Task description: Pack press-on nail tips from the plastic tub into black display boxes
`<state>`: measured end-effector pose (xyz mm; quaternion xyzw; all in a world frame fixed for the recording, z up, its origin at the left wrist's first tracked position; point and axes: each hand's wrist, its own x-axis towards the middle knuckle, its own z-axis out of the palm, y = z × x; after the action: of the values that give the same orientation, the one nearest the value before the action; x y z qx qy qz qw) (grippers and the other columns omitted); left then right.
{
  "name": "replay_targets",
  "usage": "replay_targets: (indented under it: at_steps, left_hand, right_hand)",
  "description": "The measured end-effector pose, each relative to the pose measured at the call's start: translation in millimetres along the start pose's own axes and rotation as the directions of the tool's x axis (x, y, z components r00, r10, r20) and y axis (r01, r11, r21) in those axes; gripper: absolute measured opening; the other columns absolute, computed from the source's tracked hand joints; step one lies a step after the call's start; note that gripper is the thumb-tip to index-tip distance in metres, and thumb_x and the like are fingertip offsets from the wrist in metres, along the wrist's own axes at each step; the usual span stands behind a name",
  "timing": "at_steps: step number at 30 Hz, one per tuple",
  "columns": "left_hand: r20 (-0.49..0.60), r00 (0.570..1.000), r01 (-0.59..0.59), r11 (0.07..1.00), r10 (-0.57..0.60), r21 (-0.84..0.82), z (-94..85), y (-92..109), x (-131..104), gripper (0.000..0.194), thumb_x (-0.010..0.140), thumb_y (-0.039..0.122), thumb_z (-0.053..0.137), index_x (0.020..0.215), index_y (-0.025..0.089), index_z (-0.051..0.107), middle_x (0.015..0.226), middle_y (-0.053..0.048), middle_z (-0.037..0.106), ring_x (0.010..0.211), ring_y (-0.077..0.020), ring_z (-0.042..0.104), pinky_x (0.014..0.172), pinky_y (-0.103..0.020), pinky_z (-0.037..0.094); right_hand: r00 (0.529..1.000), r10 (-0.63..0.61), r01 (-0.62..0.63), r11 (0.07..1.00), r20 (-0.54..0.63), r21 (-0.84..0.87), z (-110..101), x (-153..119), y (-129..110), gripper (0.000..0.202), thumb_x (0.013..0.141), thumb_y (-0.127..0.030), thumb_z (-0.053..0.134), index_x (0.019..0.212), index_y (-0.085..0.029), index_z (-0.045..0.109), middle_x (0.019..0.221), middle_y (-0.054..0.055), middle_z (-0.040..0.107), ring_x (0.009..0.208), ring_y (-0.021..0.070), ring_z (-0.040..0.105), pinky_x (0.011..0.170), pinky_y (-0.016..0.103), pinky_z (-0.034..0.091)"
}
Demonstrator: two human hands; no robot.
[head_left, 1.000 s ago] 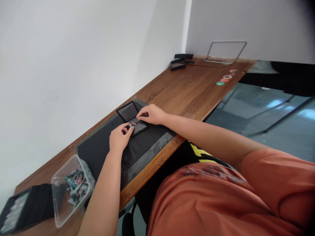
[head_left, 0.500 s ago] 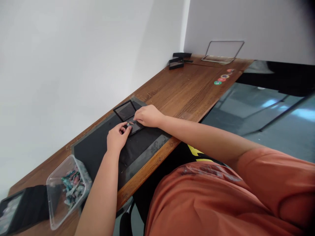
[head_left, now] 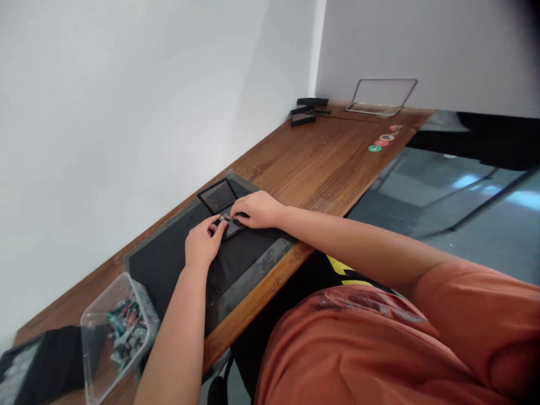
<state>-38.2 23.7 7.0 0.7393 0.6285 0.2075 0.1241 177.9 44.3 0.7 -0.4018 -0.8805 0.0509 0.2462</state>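
A small multicoloured piece (head_left: 223,218), too small to name, lies between my two hands. The thumb and forefinger of my left hand (head_left: 201,243) pinch its left end. From the other side, the closed fingertips of my right hand (head_left: 260,209) meet its right end. Both hands work just over the lower half of a black hinged case (head_left: 236,227) with a clear film window. Its raised lid (head_left: 218,196) leans back behind the hands. Under the case lies a black mat (head_left: 169,264). My right fingers hide part of the case.
Left of my left forearm stands a clear plastic tub (head_left: 88,349) with several small wrapped pieces (head_left: 126,332). Beside it is a black case (head_left: 59,360). Black frames (head_left: 302,115), a wire stand (head_left: 383,112) and round stickers (head_left: 374,148) are toward the wooden table's (head_left: 295,157) far end.
My right fingertips have moved slightly left and down, onto the right end of the small piece. My left hand keeps its pinch. The whole view has shifted a little.
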Motion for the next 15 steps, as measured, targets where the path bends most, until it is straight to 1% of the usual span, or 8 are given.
replay_targets:
  at_steps: [3,6,8,11,15]
  left_hand:
    - [0.002,1.0,-0.007,1.0,0.007,0.006,0.1,-0.6,0.0,0.042,0.092,0.051,0.058,0.123,0.027,0.075,0.088,-0.004,0.076,0.076,-0.0197,0.064,0.067,-0.029,0.042]
    - [0.0,1.0,-0.014,1.0,0.014,0.006,0.5,-1.8,0.1,0.041,0.094,0.049,0.056,0.123,0.027,0.075,0.092,-0.005,0.077,0.081,-0.0208,0.066,0.069,-0.03,0.044]
    - [0.0,1.0,-0.018,1.0,0.018,0.003,0.7,-2.7,0.3,0.041,0.095,0.048,0.055,0.123,0.026,0.075,0.093,-0.005,0.077,0.081,-0.021,0.067,0.069,-0.03,0.044]
    - [-0.001,1.0,-0.019,1.0,0.019,-0.008,0.8,-4.3,0.9,0.04,0.096,0.047,0.055,0.123,0.026,0.075,0.092,-0.005,0.077,0.081,-0.0209,0.067,0.07,-0.03,0.044]
    - [0.002,1.0,-0.014,1.0,0.014,-0.027,1.7,-6.1,1.6,0.04,0.094,0.048,0.057,0.123,0.027,0.075,0.089,-0.004,0.077,0.077,-0.02,0.065,0.068,-0.029,0.043]
  right_hand:
    - [0.998,0.058,-0.057,0.996,-0.017,0.063,0.4,-0.1,2.4,0.022,0.09,-0.024,0.063,0.109,-0.023,0.075,0.109,0.002,0.079,0.099,0.0217,0.071,0.075,0.029,0.043]
    - [0.994,0.103,-0.1,0.988,-0.022,0.115,1.1,0.0,4.3,0.03,0.089,-0.026,0.066,0.118,-0.023,0.071,0.114,0.002,0.078,0.103,0.0226,0.071,0.08,0.03,0.045]
    - [0.994,0.106,-0.103,0.987,-0.013,0.126,2.0,0.1,5.1,0.034,0.09,-0.026,0.066,0.123,-0.023,0.07,0.117,0.003,0.078,0.106,0.0236,0.071,0.083,0.031,0.046]
    - [0.997,0.078,-0.079,0.99,0.013,0.12,3.6,0.9,6.1,0.034,0.092,-0.025,0.062,0.125,-0.024,0.07,0.12,0.003,0.077,0.107,0.0244,0.07,0.084,0.032,0.046]
    - [0.997,0.081,-0.083,0.986,0.02,0.148,4.5,2.7,7.6,0.033,0.091,-0.025,0.064,0.123,-0.026,0.071,0.116,0.002,0.078,0.105,0.0224,0.071,0.082,0.03,0.047]
